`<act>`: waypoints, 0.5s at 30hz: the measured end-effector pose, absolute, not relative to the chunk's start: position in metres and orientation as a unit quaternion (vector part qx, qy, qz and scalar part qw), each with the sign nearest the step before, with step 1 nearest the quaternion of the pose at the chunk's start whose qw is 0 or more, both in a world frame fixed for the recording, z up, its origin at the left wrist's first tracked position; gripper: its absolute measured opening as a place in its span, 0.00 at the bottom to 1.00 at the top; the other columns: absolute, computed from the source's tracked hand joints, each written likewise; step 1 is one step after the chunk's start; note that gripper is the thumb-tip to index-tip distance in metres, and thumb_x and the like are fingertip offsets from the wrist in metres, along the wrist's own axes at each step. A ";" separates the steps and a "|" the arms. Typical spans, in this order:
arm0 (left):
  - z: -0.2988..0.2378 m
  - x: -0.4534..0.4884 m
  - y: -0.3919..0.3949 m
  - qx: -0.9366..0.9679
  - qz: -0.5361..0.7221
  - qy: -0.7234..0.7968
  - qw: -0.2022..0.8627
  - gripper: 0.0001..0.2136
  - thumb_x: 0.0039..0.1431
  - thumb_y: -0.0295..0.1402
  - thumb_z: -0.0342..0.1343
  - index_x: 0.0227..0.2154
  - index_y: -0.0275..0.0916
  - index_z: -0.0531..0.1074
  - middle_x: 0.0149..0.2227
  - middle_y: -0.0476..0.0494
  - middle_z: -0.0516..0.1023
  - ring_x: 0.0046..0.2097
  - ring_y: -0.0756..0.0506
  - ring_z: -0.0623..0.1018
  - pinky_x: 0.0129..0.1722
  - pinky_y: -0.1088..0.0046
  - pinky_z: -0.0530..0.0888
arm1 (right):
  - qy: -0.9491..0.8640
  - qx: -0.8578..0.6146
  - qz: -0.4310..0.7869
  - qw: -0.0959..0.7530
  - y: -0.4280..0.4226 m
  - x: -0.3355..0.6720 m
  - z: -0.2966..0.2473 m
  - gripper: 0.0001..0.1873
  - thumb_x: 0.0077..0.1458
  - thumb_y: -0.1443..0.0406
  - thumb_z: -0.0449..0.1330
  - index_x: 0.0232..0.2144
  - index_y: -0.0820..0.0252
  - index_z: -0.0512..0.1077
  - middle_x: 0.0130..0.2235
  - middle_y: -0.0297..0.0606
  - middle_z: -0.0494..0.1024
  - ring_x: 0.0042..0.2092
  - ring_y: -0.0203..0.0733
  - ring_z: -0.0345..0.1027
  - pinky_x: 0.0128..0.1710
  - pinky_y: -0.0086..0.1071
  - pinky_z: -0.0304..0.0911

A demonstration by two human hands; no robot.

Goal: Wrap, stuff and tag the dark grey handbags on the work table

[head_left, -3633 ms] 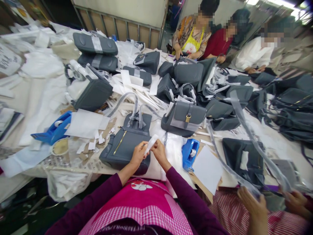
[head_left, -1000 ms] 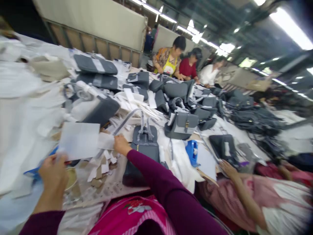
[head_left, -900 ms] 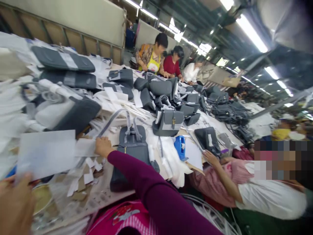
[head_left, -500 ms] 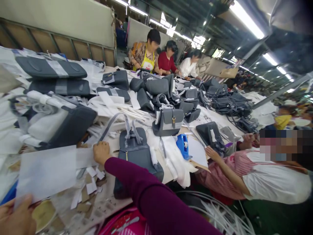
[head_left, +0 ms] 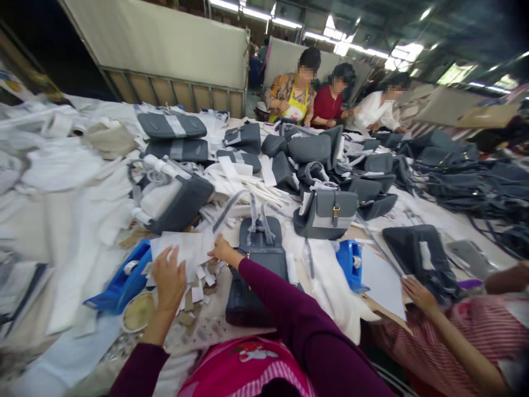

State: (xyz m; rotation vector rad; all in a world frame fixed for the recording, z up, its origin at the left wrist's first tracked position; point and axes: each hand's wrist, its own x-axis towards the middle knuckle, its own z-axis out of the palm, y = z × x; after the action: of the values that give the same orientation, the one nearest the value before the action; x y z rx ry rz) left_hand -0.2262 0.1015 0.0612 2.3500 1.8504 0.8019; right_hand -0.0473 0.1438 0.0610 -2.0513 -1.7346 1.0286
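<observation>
Two hands meet on a white sheet point(head_left: 184, 248) on the bench point(head_left: 61, 215): left hand point(head_left: 168, 278) lies flat and open on it, right hand point(head_left: 221, 249) pinches its right edge. Just right lies a grey bag point(head_left: 256, 259); just left, a blue tape dispenser point(head_left: 124, 281). No writing is readable. Paper scraps point(head_left: 198, 281) crowd the near edge.

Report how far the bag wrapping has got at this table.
Done, by the look of it: banded grey bags stacked at the far left. In hand: the left hand and right hand rest on a white paper sheet beside a grey handbag. Left: many unwrapped bags heaped at right.
</observation>
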 end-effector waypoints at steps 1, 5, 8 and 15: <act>0.061 -0.212 0.104 0.790 0.242 0.562 0.037 0.21 0.65 0.34 0.41 0.57 0.36 0.65 0.60 0.33 0.64 0.62 0.36 0.62 0.60 0.53 0.59 | -0.600 -0.705 0.351 0.143 0.141 -0.046 0.065 0.07 0.46 0.72 0.64 0.32 0.66 0.75 0.31 0.38 0.77 0.35 0.41 0.71 0.35 0.30 0.65; 0.041 -0.168 0.113 0.858 0.159 0.485 0.064 0.18 0.63 0.31 0.47 0.54 0.48 0.71 0.65 0.39 0.59 0.67 0.36 0.54 0.62 0.48 0.53 | -0.586 -0.728 0.283 0.216 0.110 -0.007 0.083 0.16 0.54 0.74 0.55 0.46 0.63 0.72 0.45 0.38 0.76 0.47 0.38 0.69 0.48 0.28 0.61; 0.021 -0.156 0.118 0.879 0.099 0.461 0.069 0.14 0.60 0.32 0.53 0.47 0.49 0.76 0.67 0.40 0.57 0.68 0.33 0.51 0.61 0.44 0.51 | -0.533 -0.782 0.211 0.245 0.067 0.058 0.090 0.22 0.56 0.77 0.48 0.50 0.60 0.69 0.50 0.40 0.72 0.53 0.38 0.64 0.53 0.28 0.58; 0.001 -0.173 0.129 0.867 0.033 0.497 0.019 0.13 0.57 0.26 0.51 0.41 0.41 0.77 0.66 0.34 0.56 0.67 0.32 0.53 0.60 0.42 0.55 | -0.345 -0.908 0.167 0.172 -0.015 0.199 0.061 0.20 0.48 0.75 0.51 0.44 0.67 0.70 0.38 0.49 0.75 0.42 0.49 0.70 0.43 0.38 0.63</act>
State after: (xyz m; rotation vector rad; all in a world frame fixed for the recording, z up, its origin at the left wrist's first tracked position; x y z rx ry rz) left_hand -0.1725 0.1288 0.0010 2.6900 1.5428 0.1028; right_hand 0.1990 -0.0150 0.0607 -2.5765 -0.9784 0.4734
